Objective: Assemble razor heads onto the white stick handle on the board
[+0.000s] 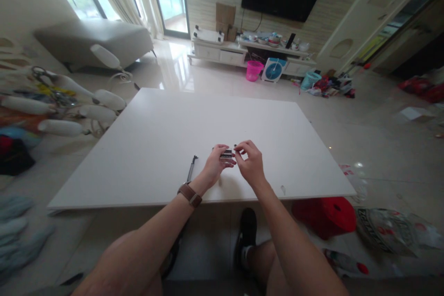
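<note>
My left hand (217, 165), with a brown-strapped watch on its wrist, grips a small dark rectangular piece (226, 153) with a silvery edge; its exact kind is too small to tell. Close to its right end, my right hand (249, 161) pinches thumb and forefinger together. A tiny dark bit shows by those fingertips, and I cannot make out what it is. Both hands are just above the near part of a white table (166, 125). Left of my left hand lies a thin metal rod (192, 168) with a dark bent tip, its lower end partly hidden behind my wrist.
A small clear scrap (283, 189) lies near the table's front edge. Below that edge on the right are a red stool (329, 216) and a filled plastic bag (388, 229). A lamp with several white shades (110, 100) stands close to the table's left side.
</note>
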`<state>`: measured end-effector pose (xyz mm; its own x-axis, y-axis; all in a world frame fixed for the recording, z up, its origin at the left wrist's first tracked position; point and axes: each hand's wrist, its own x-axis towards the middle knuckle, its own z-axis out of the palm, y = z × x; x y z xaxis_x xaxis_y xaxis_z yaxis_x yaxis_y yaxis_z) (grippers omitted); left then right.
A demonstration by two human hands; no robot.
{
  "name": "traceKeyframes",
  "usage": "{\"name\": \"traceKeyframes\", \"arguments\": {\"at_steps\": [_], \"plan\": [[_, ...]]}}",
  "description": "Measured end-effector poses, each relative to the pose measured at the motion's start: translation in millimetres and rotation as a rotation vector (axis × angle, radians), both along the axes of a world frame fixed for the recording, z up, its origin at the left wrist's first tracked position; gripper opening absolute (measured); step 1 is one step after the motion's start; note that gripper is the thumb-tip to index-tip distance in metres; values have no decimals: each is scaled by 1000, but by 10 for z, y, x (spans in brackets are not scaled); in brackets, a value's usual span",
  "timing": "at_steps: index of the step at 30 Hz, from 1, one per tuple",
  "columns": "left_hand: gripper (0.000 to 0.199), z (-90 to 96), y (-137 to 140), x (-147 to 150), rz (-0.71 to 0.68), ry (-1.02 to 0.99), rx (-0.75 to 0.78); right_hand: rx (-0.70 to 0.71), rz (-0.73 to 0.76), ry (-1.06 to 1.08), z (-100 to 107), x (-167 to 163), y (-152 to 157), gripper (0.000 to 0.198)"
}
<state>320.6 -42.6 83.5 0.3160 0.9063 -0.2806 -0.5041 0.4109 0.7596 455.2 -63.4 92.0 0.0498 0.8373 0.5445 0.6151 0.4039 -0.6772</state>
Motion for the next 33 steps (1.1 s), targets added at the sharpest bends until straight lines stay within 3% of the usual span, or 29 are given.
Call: {"name": "traceKeyframes", "arguments": {"at_steps": [5, 12, 20, 33], "plan": [[15, 0, 26, -43, 60, -67, -11, 54, 66, 99, 16, -222, -6, 12], [26, 48, 60, -116, 61, -59, -2, 28, 107, 146, -45, -204, -30, 16], [35, 76, 50, -115, 31, -53, 30, -32, 158, 67, -50, -177, -51, 10], [38, 80, 54, -120, 1, -46, 50, -9, 142, -1, -56, -142, -52, 14]]}}
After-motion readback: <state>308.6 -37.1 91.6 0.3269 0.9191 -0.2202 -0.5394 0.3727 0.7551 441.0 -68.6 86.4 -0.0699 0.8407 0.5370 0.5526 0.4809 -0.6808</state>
